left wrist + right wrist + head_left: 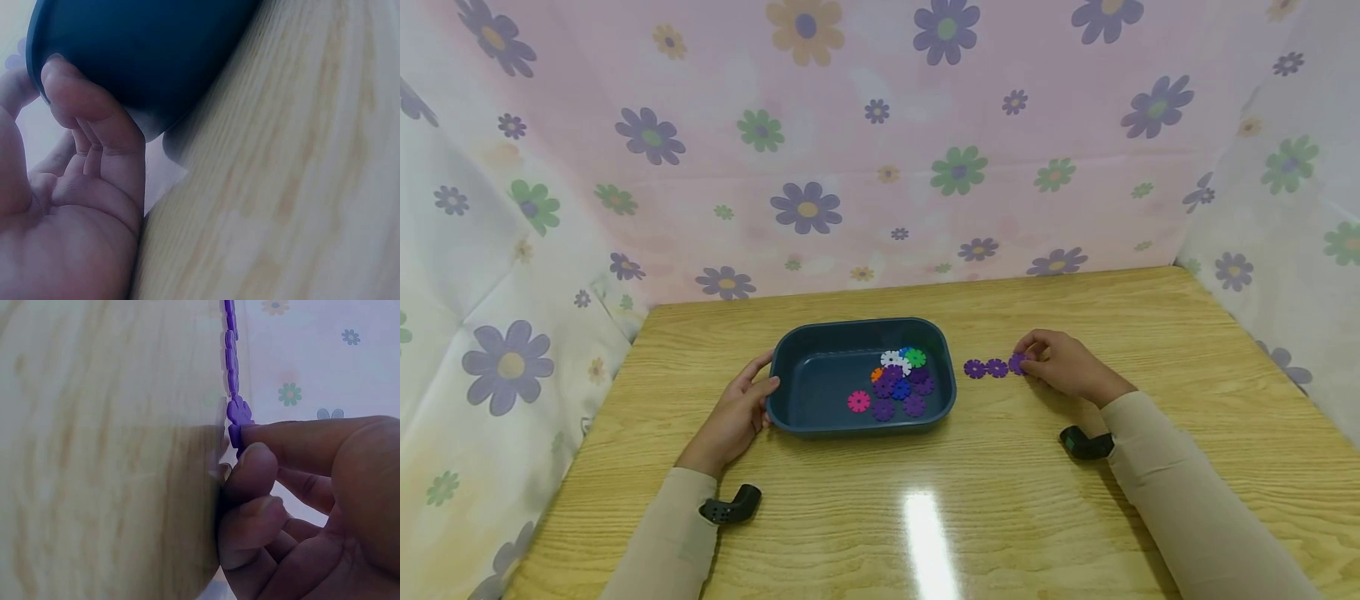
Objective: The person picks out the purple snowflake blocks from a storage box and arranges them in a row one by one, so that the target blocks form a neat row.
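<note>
My left hand (pixel 735 419) grips the left end of a dark blue plastic bin (pixel 820 432), thumb over the rim and fingers against the outer wall. To the right of the bin, three purple notched discs lie in a row: a left disc (pixel 974 369), a middle disc (pixel 997 368) and a right disc (pixel 1017 363). Between thumb and fingers, my right hand (pixel 1063 364) pinches the right disc. In the right wrist view this pinched disc (pixel 239 412) is slightly tilted, its edge meeting the neighbouring disc (pixel 232 362).
Inside the bin, several notched discs gather toward the right, among them a pink disc (pixel 859 402), a green disc (pixel 915 357) and a white disc (pixel 891 359). The wooden table (pixel 820 517) ends at a flowered cloth backdrop (pixel 850 167), with cloth at both sides.
</note>
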`<state>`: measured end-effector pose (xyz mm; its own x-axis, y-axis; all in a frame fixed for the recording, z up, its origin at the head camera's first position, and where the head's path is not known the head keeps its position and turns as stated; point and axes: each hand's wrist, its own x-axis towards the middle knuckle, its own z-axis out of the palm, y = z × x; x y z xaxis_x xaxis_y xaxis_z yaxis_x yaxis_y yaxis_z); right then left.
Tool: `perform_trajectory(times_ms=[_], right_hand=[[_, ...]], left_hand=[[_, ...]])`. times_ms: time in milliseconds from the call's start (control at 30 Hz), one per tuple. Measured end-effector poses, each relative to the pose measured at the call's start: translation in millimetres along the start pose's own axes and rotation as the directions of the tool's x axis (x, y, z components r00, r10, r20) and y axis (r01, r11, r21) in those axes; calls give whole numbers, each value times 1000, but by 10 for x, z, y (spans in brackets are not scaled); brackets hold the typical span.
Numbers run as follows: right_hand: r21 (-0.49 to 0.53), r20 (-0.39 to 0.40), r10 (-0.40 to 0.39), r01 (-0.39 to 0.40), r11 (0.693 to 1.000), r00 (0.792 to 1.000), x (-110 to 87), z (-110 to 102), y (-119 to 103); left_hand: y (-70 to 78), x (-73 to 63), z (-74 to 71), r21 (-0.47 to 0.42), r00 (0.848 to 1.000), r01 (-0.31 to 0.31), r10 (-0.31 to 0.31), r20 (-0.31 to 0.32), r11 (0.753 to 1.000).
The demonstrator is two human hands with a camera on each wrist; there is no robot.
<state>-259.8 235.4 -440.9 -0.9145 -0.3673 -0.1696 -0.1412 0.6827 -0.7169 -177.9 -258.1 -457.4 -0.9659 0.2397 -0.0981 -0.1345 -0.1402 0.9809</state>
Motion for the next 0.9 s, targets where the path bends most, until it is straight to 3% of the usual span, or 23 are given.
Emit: perform_trajectory(times_ms=[900], right_hand=[[-5,4,10,-10,1000,1000,-6,-20,0]], left_hand=[[-9,2,-2,13,1000,-5,5,2,1000]])
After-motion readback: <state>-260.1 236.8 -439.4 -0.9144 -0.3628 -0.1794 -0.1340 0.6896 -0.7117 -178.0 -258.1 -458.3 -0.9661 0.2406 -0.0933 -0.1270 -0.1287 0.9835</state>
